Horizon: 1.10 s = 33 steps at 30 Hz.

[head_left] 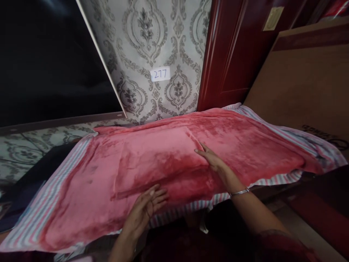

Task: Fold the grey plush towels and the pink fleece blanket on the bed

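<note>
A pink plush cloth (245,145) is spread over a striped sheet (51,203). On its middle lies a folded rectangular piece of the same pink plush (155,153), flat, with a rolled or thick front edge. My right hand (214,160) rests at the right edge of this folded piece, fingers stretched out along it and thumb apart. Near the front edge of the folded piece is my left hand (149,202), palm turned partly inward, fingers loosely spread and holding nothing. Whether its fingertips touch the plush, I cannot tell.
A large dark screen (54,62) stands at the back left against patterned wallpaper (177,47). A paper label (160,74) reading 277 is on the wall. Behind to the right are a dark red door (234,51) and a big cardboard box (308,80).
</note>
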Each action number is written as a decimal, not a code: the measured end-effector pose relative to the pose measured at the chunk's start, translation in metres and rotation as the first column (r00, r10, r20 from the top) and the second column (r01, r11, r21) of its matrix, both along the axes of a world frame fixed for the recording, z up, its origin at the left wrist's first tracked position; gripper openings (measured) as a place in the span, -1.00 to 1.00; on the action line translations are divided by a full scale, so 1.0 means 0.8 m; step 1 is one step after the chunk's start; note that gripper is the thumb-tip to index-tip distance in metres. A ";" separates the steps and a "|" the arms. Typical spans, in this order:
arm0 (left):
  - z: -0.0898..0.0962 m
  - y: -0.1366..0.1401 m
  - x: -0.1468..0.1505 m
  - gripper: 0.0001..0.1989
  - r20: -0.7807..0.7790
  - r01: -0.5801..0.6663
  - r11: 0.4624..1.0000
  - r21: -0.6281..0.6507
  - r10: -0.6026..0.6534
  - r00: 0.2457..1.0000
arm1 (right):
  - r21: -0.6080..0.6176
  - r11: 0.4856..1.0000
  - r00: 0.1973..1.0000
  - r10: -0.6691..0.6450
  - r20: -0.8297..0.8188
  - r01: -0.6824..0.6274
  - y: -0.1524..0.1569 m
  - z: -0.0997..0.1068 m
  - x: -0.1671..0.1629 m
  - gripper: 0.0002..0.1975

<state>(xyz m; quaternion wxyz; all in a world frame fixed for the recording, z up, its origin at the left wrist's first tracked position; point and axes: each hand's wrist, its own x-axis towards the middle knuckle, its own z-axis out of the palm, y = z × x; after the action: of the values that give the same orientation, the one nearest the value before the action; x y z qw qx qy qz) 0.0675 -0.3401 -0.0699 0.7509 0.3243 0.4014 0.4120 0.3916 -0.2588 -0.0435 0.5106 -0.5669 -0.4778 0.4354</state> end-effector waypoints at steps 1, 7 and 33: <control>-0.002 0.000 0.003 -0.50 0.112 -0.023 0.998 -0.063 0.030 0.993 | -0.004 1.000 0.999 -0.010 -0.034 0.010 0.002 0.005 -0.001 -0.20; 0.011 -0.004 0.025 -0.84 0.314 -0.191 0.916 -0.351 0.308 0.898 | 0.016 0.997 0.980 -0.077 -0.182 0.081 -0.030 0.032 -0.001 -0.05; 0.108 0.049 0.011 -0.80 0.165 -0.651 0.720 -0.242 0.692 0.703 | -0.064 0.984 0.952 -0.175 -0.252 0.164 -0.133 -0.001 0.036 -0.04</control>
<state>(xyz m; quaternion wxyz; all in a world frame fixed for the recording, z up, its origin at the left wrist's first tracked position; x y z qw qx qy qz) 0.0767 -0.3007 0.0164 0.6160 0.0385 0.4293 0.6594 0.4205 -0.3649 -0.0445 0.5915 -0.5554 -0.3481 0.4696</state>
